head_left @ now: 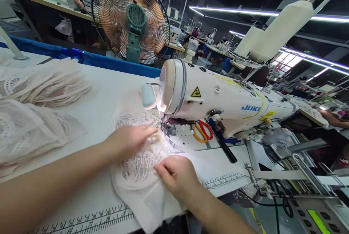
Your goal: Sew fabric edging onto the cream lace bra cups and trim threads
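Note:
A cream lace fabric piece (141,170) lies on the white table (109,95) under the needle end of a white Juki sewing machine (218,99). My left hand (129,140) rests flat on the lace with fingers stretched toward the needle area (163,125). My right hand (177,174) sits nearer to me, fingers curled and pinching the fabric's right edge. A lamp at the machine head lights the cloth beside the presser foot.
Stacks of similar lace pieces (35,110) lie at the left. Scissors with red and orange handles (203,131) rest on the machine bed. A standing fan (131,17) is behind the table. Thread cones (280,26) rise at the right. A control panel (313,215) sits low right.

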Motion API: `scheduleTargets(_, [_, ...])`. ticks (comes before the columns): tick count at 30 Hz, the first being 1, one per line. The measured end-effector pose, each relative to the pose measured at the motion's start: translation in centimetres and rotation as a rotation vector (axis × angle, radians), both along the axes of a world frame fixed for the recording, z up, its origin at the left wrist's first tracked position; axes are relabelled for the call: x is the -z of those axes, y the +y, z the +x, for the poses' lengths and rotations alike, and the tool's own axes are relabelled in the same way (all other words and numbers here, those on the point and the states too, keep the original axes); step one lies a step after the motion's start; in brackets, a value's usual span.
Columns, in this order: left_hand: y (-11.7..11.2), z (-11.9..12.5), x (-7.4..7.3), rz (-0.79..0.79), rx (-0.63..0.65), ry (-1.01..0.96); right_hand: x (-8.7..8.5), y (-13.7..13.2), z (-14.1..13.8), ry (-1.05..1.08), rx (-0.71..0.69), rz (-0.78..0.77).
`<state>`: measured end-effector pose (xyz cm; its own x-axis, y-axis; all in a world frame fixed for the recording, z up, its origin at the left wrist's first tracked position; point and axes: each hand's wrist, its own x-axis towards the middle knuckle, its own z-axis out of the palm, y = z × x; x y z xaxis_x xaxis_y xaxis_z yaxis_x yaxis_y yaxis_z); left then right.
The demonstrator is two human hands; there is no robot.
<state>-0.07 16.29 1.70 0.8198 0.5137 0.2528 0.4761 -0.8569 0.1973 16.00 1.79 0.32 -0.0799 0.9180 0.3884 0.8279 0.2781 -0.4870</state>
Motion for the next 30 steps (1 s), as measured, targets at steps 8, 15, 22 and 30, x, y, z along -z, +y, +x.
scheduleTargets(8, [-2.4, 2.2, -2.3, 0.024, -0.076, 0.481, -0.4, -0.9, 1.9, 0.018, 0.041, -0.209])
scheduleTargets(15, [-1.9, 3.4, -3.3, -0.126, -0.123, 0.579, -1.1, 0.5, 2.5, -0.076, 0.043, -0.305])
scheduleTargets(22, [-1.5, 3.8, -3.3, -0.133, -0.131, 0.541, -1.9, 1.1, 2.5, -0.180, 0.077, -0.486])
scheduleTargets(30, [-0.8, 3.7, -3.4, -0.095, -0.128, 0.500, -3.2, 1.9, 2.0, -0.292, 0.102, -0.632])
